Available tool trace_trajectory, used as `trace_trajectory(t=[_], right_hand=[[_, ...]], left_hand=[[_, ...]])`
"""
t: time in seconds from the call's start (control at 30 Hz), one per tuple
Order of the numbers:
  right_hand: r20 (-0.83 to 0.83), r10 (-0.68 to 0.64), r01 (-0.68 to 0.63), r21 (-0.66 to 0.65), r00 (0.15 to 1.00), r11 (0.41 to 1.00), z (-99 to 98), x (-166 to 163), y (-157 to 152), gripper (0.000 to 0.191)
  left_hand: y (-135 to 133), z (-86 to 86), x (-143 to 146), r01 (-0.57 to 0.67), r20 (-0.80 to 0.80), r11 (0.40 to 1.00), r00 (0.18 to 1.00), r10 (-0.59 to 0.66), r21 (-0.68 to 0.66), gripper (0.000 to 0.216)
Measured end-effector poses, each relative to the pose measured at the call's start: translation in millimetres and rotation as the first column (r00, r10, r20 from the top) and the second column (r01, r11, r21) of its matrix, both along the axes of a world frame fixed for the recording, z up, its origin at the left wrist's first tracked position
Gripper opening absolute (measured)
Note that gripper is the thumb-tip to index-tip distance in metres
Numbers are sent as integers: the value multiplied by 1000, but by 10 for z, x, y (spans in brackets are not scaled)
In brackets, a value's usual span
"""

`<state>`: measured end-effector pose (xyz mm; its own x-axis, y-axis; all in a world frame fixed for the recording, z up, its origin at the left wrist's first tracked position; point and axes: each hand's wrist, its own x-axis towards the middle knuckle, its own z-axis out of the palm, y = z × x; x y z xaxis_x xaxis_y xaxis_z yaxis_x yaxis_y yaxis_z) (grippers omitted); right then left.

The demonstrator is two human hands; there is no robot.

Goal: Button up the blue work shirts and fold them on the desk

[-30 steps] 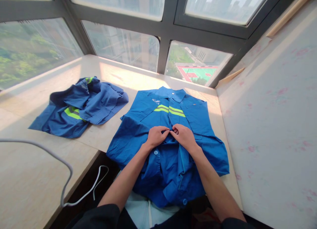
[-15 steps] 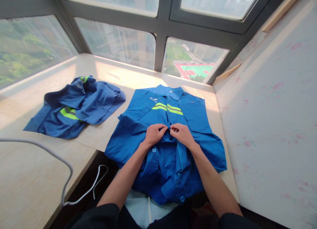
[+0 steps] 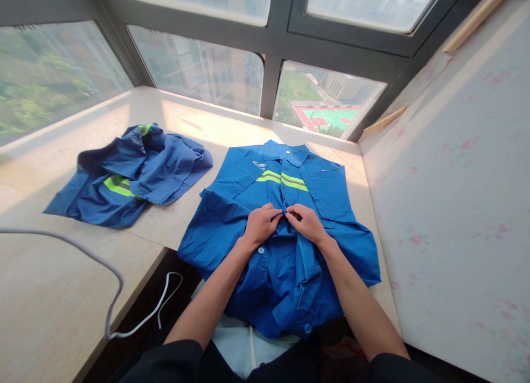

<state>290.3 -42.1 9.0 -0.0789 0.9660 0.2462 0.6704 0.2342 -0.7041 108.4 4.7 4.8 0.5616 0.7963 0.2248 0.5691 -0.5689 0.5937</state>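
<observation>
A blue work jacket [image 3: 327,201] with yellow-and-grey reflective stripes lies front side up, collar toward the window. Its lower front hangs over the sill's near edge, with the two front edges apart there. My left hand [image 3: 261,224] pinches the jacket's front edge near the middle. Close beside it, my right hand [image 3: 305,222] pinches the other front edge, fingertips almost touching the left ones. Whatever lies between the fingertips is too small to make out. Below my left hand a button [image 3: 260,250] shows, and another button [image 3: 307,328] sits at the hem.
A second crumpled blue garment [image 3: 124,179] with reflective stripes lies on the left of the pale sill [image 3: 194,115]. A white cable [image 3: 118,294] loops over the dark gap at lower left. Windows stand behind; a flowered wall [image 3: 451,206] bounds the right.
Both hands stay at the front opening, and their fingers have shifted slightly, with the fingertips closer together. The whole view has moved a little.
</observation>
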Motion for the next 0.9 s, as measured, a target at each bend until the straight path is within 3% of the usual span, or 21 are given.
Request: trace_trajectory(t=[0.23,0.37,0.5,0.63,0.73,0.83,0.9], right_hand=[[11,-130,129,70,991,989,-16,-40,18,16],[-55,-176,178,25,983,984,31,-68,29,11],[-203,-282,290,10,938,957,99,-11,27,11],[-486,-305,311,-70,819,948,124,146,37,9],[-607,-239,266,-47,758,963,161,208,30,14],[-649,-134,178,3,749,984,235,199,0,22],[-654,-99,114,-20,750,993,282,183,-23,24]], left_hand=[[49,-36,-17,87,176,994,982,-74,-70,21],[38,6,-24,55,312,990,950,-13,-127,18],[26,58,-44,-84,486,972,854,183,-218,17],[27,65,-96,-327,565,884,682,465,-333,16],[29,27,-146,-477,597,820,573,562,-315,17],[29,-3,-207,-603,587,767,546,598,-221,21],[25,14,-249,-647,523,757,614,591,-94,26]])
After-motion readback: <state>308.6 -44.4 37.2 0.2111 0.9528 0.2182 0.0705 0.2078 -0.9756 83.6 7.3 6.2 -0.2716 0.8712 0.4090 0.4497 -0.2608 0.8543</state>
